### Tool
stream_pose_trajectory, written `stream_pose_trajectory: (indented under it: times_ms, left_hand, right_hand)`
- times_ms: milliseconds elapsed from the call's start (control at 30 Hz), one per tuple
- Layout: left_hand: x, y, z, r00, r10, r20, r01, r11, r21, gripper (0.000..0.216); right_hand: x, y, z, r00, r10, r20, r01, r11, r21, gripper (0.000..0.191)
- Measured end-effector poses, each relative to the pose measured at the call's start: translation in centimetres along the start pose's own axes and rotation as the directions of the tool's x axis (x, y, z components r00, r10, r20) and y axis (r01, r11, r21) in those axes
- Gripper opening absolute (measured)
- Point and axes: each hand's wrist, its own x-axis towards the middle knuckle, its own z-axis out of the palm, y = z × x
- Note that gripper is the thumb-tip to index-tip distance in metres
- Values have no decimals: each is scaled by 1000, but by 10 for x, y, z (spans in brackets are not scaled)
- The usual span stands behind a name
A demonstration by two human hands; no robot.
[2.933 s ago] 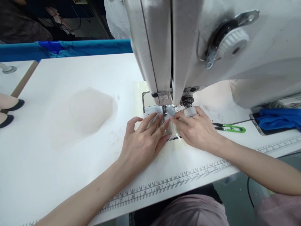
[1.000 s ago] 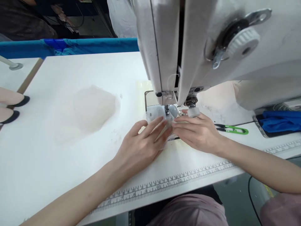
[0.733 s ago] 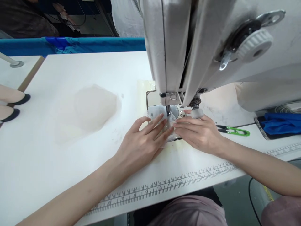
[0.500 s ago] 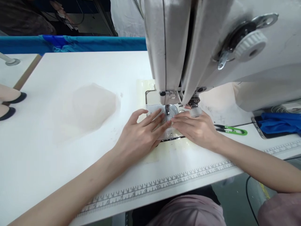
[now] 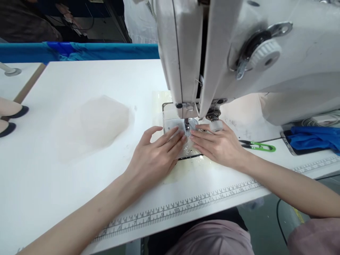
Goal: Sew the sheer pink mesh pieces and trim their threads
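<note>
Left hand (image 5: 155, 157), right hand (image 5: 217, 145) flat, fingers extended, pressing sheer fabric (image 5: 174, 124); needle hidden.

The sewing machine head (image 5: 212, 53) hangs low over the needle plate, so both hands reach the small fabric piece (image 5: 186, 147) only from the near side, flat along the table (image 5: 66, 184). Left of the left hand (image 5: 154, 159) the table is open apart from a flat pile of sheer fabric (image 5: 98, 122). Right of the right hand (image 5: 220, 147), green snips (image 5: 259, 145) lie near, with blue cloth (image 5: 313, 140) beyond.
</note>
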Motion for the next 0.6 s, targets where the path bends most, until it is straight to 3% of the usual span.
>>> stream_pose_trajectory:
  times_ms: [600]
  left_hand:
    - [3,-5,5,1000,-10,-23,9,998,-57,31]
  right_hand:
    - [0,0,0,999,21,28,-20,999,-40,26]
